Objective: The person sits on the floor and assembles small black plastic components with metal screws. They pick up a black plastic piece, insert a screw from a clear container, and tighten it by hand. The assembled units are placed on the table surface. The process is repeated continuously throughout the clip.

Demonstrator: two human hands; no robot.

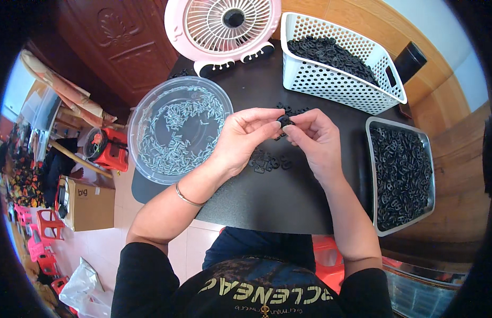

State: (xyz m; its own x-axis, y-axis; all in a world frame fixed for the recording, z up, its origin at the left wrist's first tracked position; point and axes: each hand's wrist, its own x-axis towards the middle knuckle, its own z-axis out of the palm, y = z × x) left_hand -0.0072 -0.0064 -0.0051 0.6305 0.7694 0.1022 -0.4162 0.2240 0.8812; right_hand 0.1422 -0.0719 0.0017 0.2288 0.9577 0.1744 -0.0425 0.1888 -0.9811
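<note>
Nearest the person, the black table [288,201] carries everything, and places here are told from it. Above its middle the left hand [240,139] and the right hand [316,139] meet fingertip to fingertip. Both are closed in a pinch on one small black plastic piece [284,123] held between them, clear of the tabletop. Just under the hands a few loose black pieces [267,161] lie on the table.

At the table's left edge sits a clear round bowl [178,127] of small pale pins, partly overhanging. At the right edge a metal tray [400,175] holds a heap of black ring-like parts. Along the far side stand a white perforated basket [338,58] with more black parts and a pink desk fan [224,26].

The piece is tiny and gripped only by the fingertips, so a slip could drop it among the loose pieces below, where it would be hard to tell apart. An elbow nudge could tip the overhanging bowl and scatter its pins.
</note>
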